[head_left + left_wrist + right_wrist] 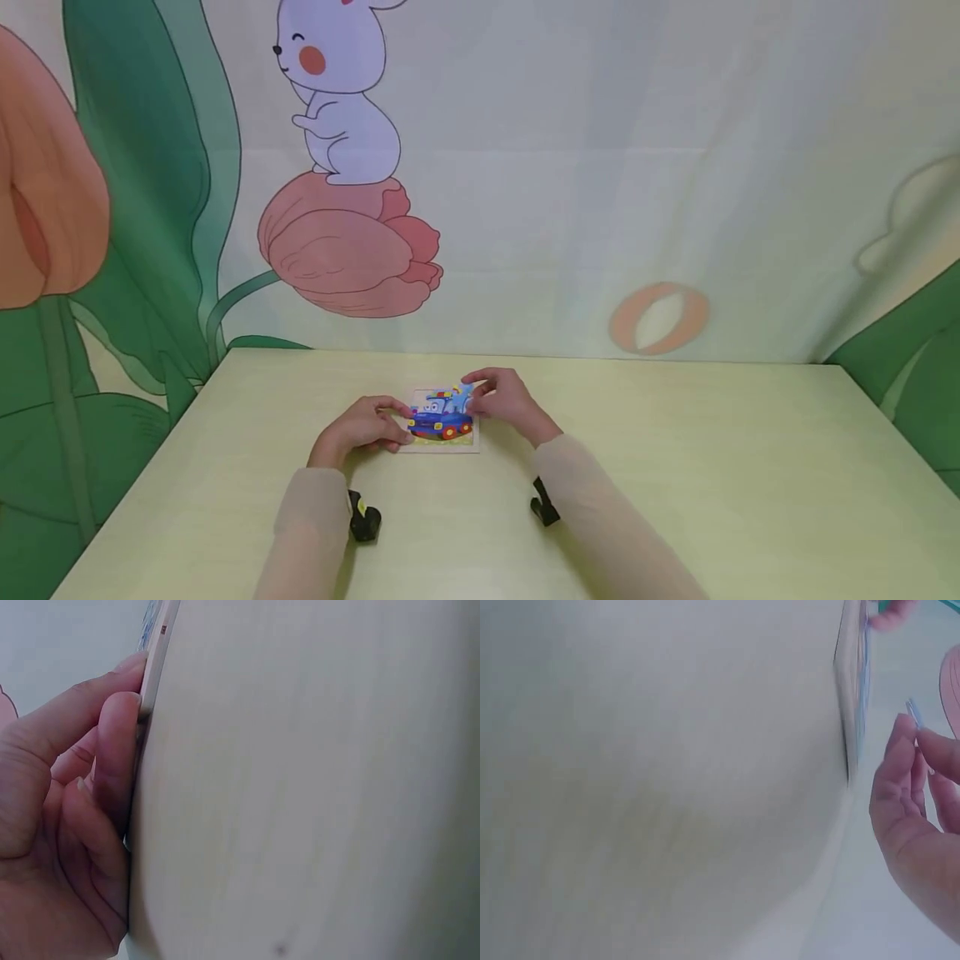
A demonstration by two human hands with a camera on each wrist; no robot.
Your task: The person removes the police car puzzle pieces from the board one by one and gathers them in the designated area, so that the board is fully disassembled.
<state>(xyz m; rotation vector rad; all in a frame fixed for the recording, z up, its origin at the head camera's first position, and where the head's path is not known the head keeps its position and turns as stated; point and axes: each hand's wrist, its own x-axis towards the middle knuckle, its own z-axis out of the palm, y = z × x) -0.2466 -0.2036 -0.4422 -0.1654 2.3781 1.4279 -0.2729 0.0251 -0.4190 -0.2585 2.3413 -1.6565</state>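
Observation:
A small jigsaw puzzle (442,451) with a cartoon blue truck on red wheels lies flat on the table. My left hand (365,423) holds its left edge, with bent fingers and thumb against the side. In the left wrist view the tray's thin pale edge (154,675) meets those fingertips. My right hand (506,402) is at the puzzle's upper right corner and pinches a thin light-blue puzzle piece (913,712) between thumb and fingers. In the right wrist view that piece is apart from the tray, raised above it. The fingers hide part of the picture's right side.
The pale yellow table (675,483) spreads around the puzzle on all sides. Behind its far edge hangs a curtain (540,208) printed with a rabbit, tulips and leaves. A black wrist device (365,521) sits at each sleeve.

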